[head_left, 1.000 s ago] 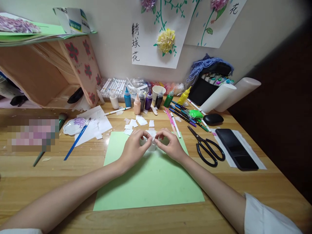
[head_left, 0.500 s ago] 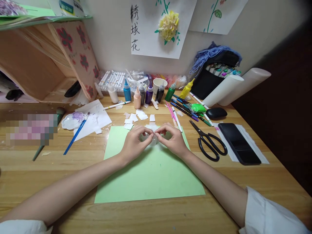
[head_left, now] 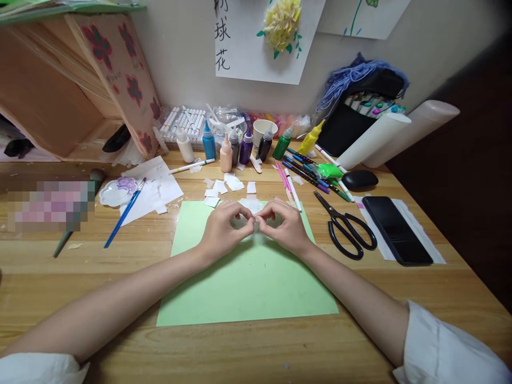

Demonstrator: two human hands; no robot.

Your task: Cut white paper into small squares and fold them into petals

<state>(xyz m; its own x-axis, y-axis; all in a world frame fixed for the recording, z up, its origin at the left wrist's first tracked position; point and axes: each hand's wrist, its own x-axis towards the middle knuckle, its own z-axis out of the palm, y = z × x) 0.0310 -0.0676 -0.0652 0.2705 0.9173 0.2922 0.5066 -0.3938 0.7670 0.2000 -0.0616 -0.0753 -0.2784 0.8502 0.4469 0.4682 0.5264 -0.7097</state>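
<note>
Over the top part of a light green sheet, my left hand and my right hand meet fingertip to fingertip. Both are closed in a pinch on a small, thin, translucent whitish piece. Its kind is unclear, and the fingers cover much of it. Just beyond the fingers lies a pale scrap at the sheet's upper edge. Several white paper pieces are scattered past my left hand. Black-handled scissors lie open to the right of my right hand.
Paint bottles, a paper cup and a marker box line the back. Pens, a mouse and a phone lie at right. A blue brush and palette are at left, beside a painted box.
The view has tipped slightly downward. My hands stay together at the same spot over the green sheet, and the whitish piece between the fingertips now looks smaller and narrower.
</note>
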